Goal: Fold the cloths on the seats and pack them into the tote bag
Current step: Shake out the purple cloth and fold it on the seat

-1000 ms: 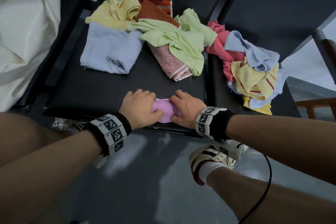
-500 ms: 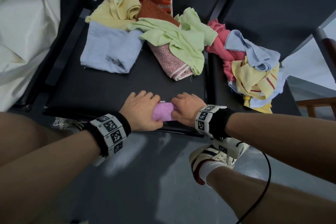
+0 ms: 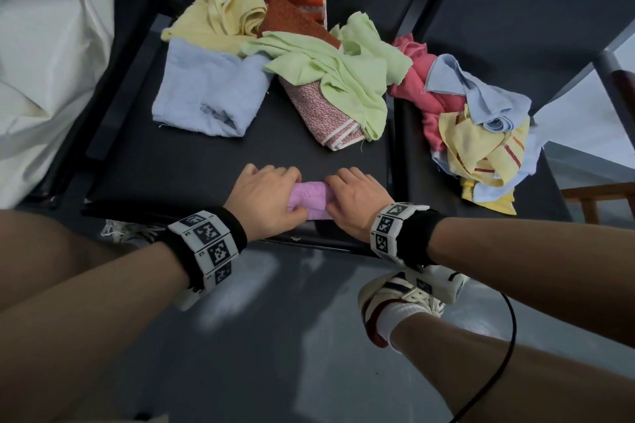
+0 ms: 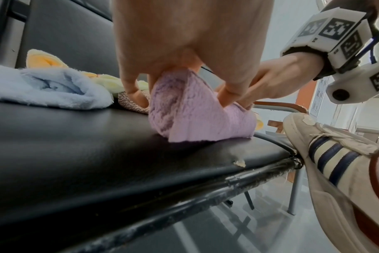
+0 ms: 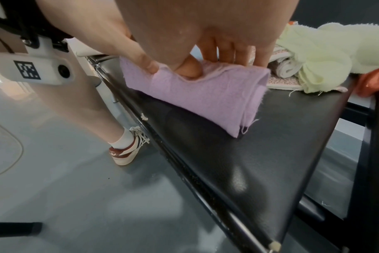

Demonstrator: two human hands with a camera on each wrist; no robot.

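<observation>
While you bend over the seats, this is how things lie.

Tote bag: the cream tote bag (image 3: 44, 55) sits on the seat at your far left; its inside cannot be seen, so its contents cannot be told.

Lilac cloth: one folded lilac cloth (image 3: 311, 197) lies at the front edge of the middle seat (image 3: 178, 161), between your two hands and touching both.

Left hand: your left hand (image 3: 266, 197) is curled over the cloth's left end, fingertips pressed down behind it and thumb tucked into the fold.

Right hand: your right hand (image 3: 357, 201) grips the right end, fingers over the top and thumb pushed under the upper layer.

Middle seat pile: five loose cloths lie behind your hands, well apart from the lilac one: one pale blue cloth (image 3: 209, 96), one yellow cloth (image 3: 223, 7), one rust cloth (image 3: 292, 19), one light green cloth (image 3: 343, 75), and one pink speckled cloth (image 3: 323, 113) partly under the green.

Right seat pile: a heap with one red-pink cloth (image 3: 419, 82), one blue cloth (image 3: 477, 96) and one yellow striped cloth (image 3: 481, 151); whether more lie beneath cannot be told.
</observation>
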